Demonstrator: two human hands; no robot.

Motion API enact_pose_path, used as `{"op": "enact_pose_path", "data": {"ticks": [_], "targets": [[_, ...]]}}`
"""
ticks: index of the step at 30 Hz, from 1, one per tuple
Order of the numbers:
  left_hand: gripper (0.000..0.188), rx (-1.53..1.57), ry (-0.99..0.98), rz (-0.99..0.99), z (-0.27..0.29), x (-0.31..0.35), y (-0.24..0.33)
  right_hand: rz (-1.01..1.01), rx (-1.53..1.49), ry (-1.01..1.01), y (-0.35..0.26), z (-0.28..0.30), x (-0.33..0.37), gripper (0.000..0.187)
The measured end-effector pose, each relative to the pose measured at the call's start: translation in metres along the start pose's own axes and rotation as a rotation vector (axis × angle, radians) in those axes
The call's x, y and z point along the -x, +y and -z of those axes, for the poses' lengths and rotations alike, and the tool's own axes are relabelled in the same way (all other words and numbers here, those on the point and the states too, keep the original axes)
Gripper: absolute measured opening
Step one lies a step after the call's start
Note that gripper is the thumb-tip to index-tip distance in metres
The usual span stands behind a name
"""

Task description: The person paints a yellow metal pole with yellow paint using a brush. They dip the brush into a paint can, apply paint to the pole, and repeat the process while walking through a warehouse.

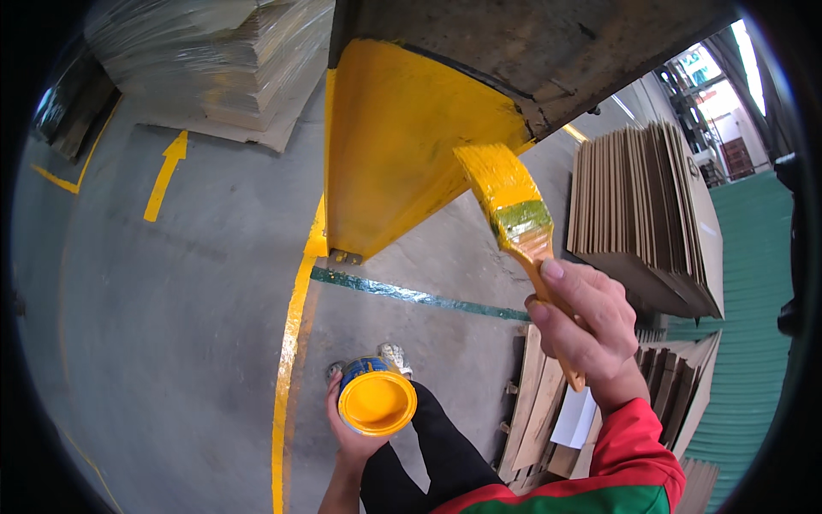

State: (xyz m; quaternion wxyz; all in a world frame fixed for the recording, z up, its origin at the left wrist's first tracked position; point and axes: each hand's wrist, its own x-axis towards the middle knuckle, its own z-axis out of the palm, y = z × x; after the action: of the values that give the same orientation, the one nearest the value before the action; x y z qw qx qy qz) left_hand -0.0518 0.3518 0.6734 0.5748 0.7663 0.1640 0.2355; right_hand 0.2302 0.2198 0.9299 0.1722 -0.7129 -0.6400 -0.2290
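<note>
My right hand is closed around the wooden handle of a paintbrush, its bristles loaded with yellow paint. The bristle tip is up against, or just in front of, the yellow-painted face of a steel column; whether it touches I cannot tell. Dark, unpainted-looking metal continues above and to the right of the yellow face. Low in front of my legs, my left hand grips a paint can from its left side. The can is open at the top, with yellow paint inside and a blue outer wall.
Flat cardboard sheets stand stacked at the right, above wooden pallets with more cardboard. A plastic-wrapped stack sits at the far left. Yellow and green floor lines meet near the column's foot. Green corrugated wall runs along the right.
</note>
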Motion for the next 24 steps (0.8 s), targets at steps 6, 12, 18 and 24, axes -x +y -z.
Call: {"op": "enact_pose_path", "data": {"ticks": [6, 12, 18, 24], "targets": [[0.126, 0.0, -0.055, -0.011, 0.021, -0.007, -0.008, 0.047, 0.056, 0.03, 0.008, -0.002, -0.003, 0.026], [0.125, -0.033, -0.073, -0.041, 0.022, -0.014, -0.007, 0.034, 0.114, 0.058, 0.022, -0.002, 0.012, 0.027], [0.125, -0.053, -0.072, -0.037, 0.015, -0.014, 0.0, -0.004, 0.024, 0.067, 0.01, 0.008, 0.013, 0.025], [0.126, -0.032, -0.084, 0.014, 0.005, -0.005, -0.005, -0.008, 0.014, 0.079, 0.026, 0.008, 0.014, 0.026]]}}
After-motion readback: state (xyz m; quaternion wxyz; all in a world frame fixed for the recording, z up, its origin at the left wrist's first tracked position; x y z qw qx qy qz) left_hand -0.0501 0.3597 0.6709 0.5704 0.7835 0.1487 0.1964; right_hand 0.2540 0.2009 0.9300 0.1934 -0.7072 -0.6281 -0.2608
